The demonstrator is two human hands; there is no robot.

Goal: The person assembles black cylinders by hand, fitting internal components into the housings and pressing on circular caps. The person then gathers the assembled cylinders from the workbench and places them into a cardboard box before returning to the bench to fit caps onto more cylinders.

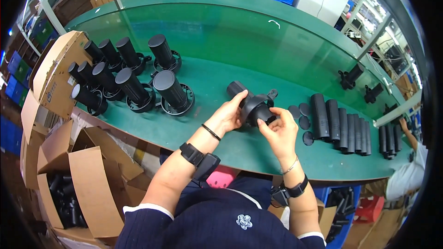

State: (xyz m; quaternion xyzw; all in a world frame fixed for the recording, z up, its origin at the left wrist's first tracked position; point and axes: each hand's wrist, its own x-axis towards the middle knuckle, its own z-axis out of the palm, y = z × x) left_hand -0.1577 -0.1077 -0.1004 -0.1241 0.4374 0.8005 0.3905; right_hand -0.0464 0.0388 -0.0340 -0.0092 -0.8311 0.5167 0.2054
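Cardboard box (87, 189): black tubes (67, 200) inside | both hands' grip: left hand (228, 115), right hand (279, 131) grasping black flanged cylinder (251, 103)

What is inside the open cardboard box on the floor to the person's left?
The cardboard box holds a jumble of black tubes like those lying on the green table. Its flaps and walls cover the lower layers, so how deep the pile goes cannot be seen.

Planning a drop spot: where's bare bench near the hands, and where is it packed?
Bare: the green bench behind the held black part, and the front strip between left hand and finished units. Crowded: those units on the left; black tubes and round caps beside the right hand.
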